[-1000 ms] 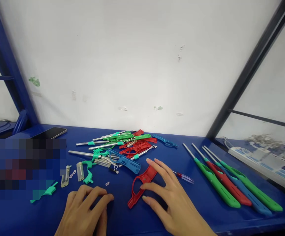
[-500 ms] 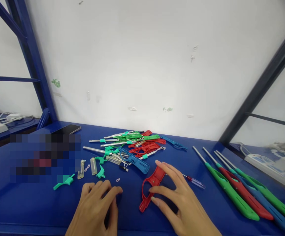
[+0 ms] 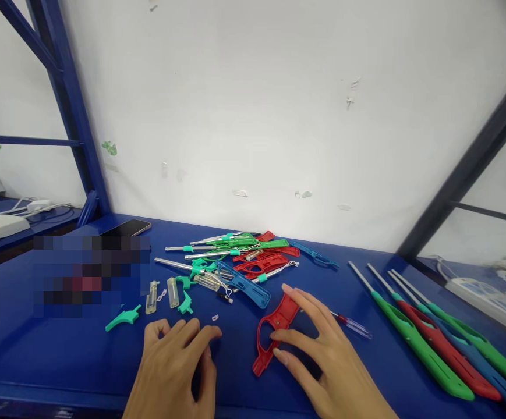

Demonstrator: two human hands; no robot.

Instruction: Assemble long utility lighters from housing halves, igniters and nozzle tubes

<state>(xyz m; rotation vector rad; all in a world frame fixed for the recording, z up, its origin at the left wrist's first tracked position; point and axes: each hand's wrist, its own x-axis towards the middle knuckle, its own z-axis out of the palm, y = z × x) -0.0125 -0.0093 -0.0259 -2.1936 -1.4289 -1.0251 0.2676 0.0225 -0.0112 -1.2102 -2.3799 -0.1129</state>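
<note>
My right hand [image 3: 322,349] is over a red half shell of a lighter handle [image 3: 282,314], which lies on the blue table with its hollow side up. Its fingers are spread, with the index finger at the shell's upper end and the middle finger and thumb by its ring-shaped opening. Left of the shell, my left hand [image 3: 178,361] rests low over the table, fingers loosely bent and apart, with nothing visible in it. Just beyond that hand lies a tiny pale clip [image 3: 215,318]. A screwdriver with a clear purple handle [image 3: 355,326] lies partly behind my right hand.
Beyond my hands is a pile of metal rods, blue [image 3: 244,285] and green shells [image 3: 274,244]. Clear fuel tanks [image 3: 173,292] and a green trigger [image 3: 124,317] lie left. Several assembled lighters [image 3: 423,343] lie right. A phone [image 3: 133,227] is at the back left.
The whole view has shifted slightly, so things appear a little further right. Both hands keep nearly the same pose, and the red shell stays under my right hand.
</note>
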